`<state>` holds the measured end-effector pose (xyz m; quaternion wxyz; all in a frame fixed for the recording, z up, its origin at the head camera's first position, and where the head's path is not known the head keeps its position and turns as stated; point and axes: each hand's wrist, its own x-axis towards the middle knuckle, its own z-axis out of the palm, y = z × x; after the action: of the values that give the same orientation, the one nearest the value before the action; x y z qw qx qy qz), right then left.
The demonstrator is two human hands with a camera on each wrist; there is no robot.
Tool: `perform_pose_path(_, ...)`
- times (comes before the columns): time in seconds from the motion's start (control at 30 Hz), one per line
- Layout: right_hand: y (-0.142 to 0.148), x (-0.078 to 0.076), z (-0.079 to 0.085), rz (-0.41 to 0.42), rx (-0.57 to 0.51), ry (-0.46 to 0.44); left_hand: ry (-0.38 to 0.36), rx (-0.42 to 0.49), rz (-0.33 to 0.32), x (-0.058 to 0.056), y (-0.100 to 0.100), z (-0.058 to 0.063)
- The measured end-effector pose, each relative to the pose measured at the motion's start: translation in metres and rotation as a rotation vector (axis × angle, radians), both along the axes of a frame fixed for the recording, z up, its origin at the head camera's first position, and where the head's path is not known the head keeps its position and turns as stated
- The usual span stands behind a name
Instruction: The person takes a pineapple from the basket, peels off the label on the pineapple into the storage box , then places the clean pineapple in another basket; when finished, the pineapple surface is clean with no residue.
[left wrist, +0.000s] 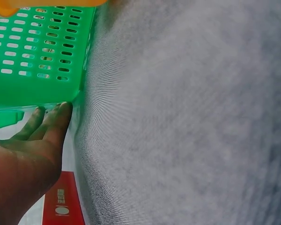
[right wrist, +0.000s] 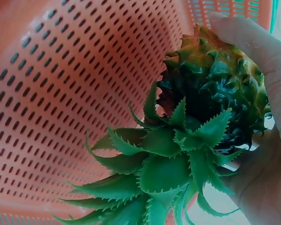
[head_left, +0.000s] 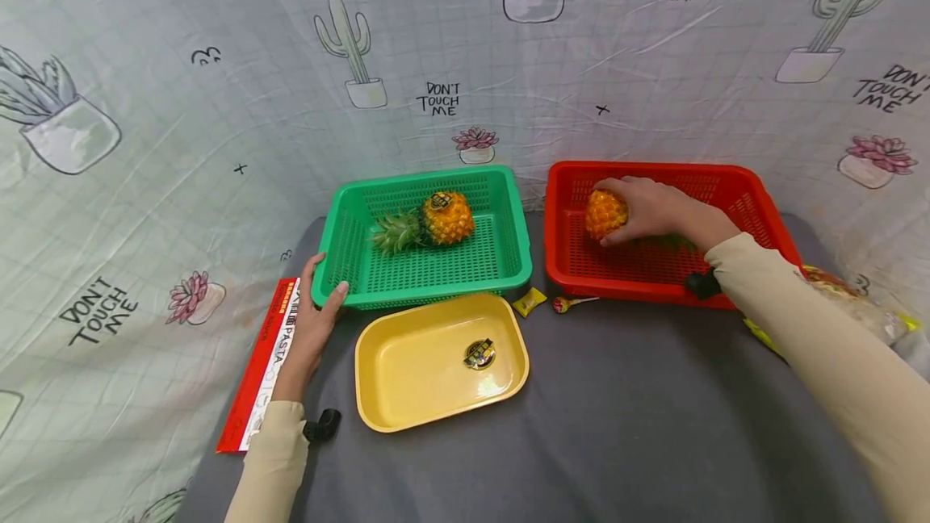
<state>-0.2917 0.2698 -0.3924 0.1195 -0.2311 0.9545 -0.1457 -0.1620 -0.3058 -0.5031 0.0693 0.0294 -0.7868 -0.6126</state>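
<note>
In the head view my left hand point(head_left: 314, 317) is at the near left corner of the green basket point(head_left: 519, 224), thumb at the rim. The left wrist view shows its extended fingers point(left wrist: 49, 124) touching the basket's outer side low down. One small orange pineapple point(head_left: 447, 218) with a green crown lies inside that basket. My right hand point(head_left: 650, 208) reaches into the red basket point(head_left: 654, 290) and grips a second pineapple point(head_left: 605, 215) by its body, thumb and fingers around it. In the right wrist view this pineapple's spiky crown point(right wrist: 164, 164) points away from the palm.
A shallow yellow tray point(head_left: 407, 378) with a round sticker point(head_left: 479, 354) stands in front of the green basket. Between the baskets lie a yellow wrapped candy point(head_left: 529, 302) and a lollipop point(head_left: 561, 305). A red-and-white pasta package point(head_left: 254, 386) is at left, a clear bag point(head_left: 865, 313) at right.
</note>
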Motion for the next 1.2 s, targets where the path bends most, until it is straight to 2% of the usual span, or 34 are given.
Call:
perform_pose_path(0.37, 0.006, -0.012, -0.01, -0.006, -0.028, -0.058, -0.018, 0.006, -0.013, 0.002, 0.001, -0.002)
perform_pose_path(0.67, 0.003, -0.016, -0.013, -0.007, -0.015, -0.078, -0.006, -0.02, -0.011, 0.0, 0.0, 0.002)
perform_pose_path(0.9, 0.007, -0.017, -0.015, -0.001, 0.005, -0.157, -0.017, -0.005, -0.013, -0.002, 0.001, -0.001)
perform_pose_path(1.2, 0.004, -0.02, -0.017, -0.003, -0.012, -0.142, -0.003, 0.011, -0.008, 0.001, 0.001, 0.001)
